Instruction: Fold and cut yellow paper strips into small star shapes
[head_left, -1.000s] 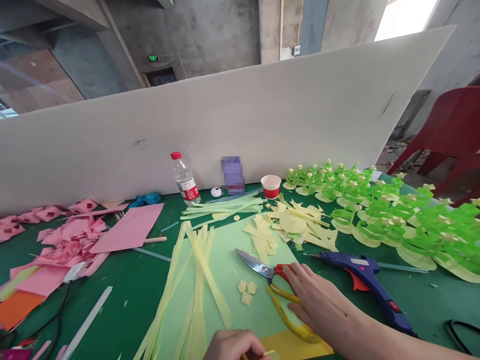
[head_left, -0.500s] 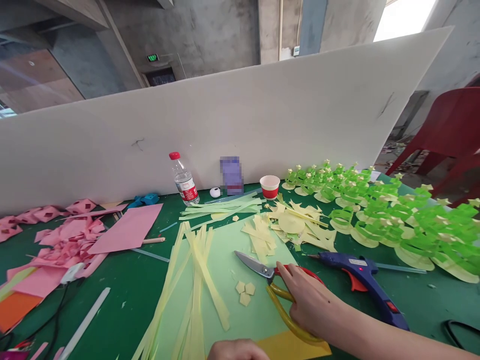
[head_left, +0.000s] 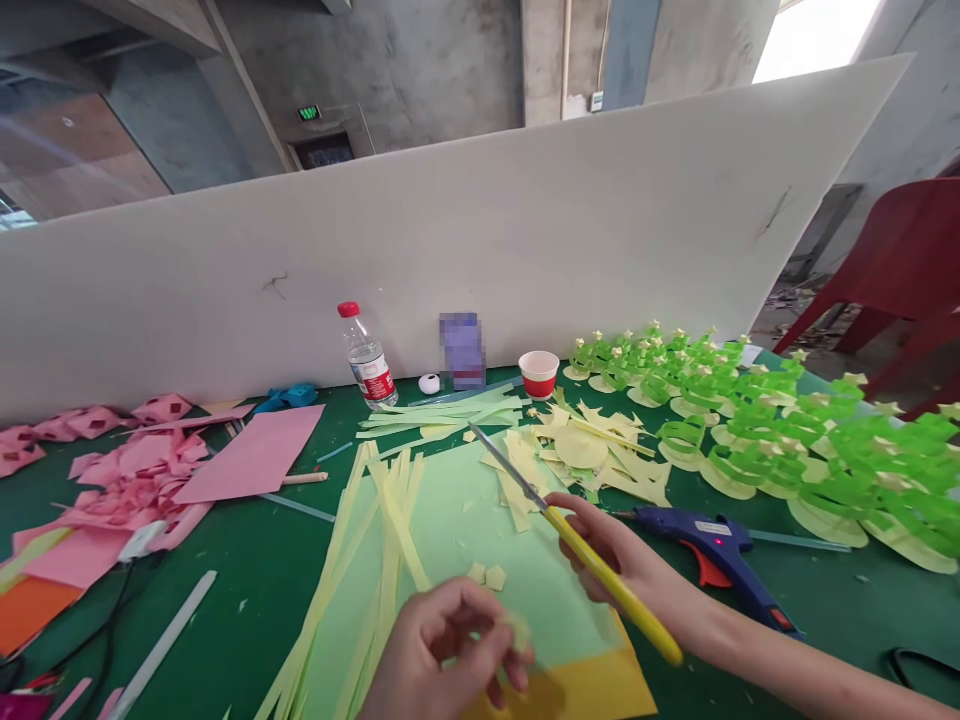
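My right hand (head_left: pixel 626 560) grips a pair of scissors (head_left: pixel 611 580) with yellow handles. They are lifted above the paper, turned edge-on, blades pointing away to the left. My left hand (head_left: pixel 450 645), close to me, has its fingertips closed on a small pale yellow paper piece (head_left: pixel 517 632); its shape is blurred. Just beyond those fingers, small paper pentagons (head_left: pixel 495 577) lie on a light green sheet (head_left: pixel 442 510). Long pale yellow paper strips (head_left: pixel 386 580) cover that sheet's left side. A golden-yellow paper (head_left: pixel 600 680) shows at the near edge.
A blue glue gun (head_left: pixel 701 540) lies right of my right hand. Paper scraps (head_left: pixel 592 440), a paper cup (head_left: pixel 538 375) and a bottle (head_left: pixel 367 365) stand or lie farther back. Green paper crafts (head_left: pixel 795 440) fill the right; pink paper (head_left: pixel 255 455) lies left. A white board (head_left: pixel 450 240) rises behind.
My right hand has raised the scissors off the sheet and turned them edge-on. My left hand has come up from the bottom edge over the sheet, with a small paper piece at its fingertips.
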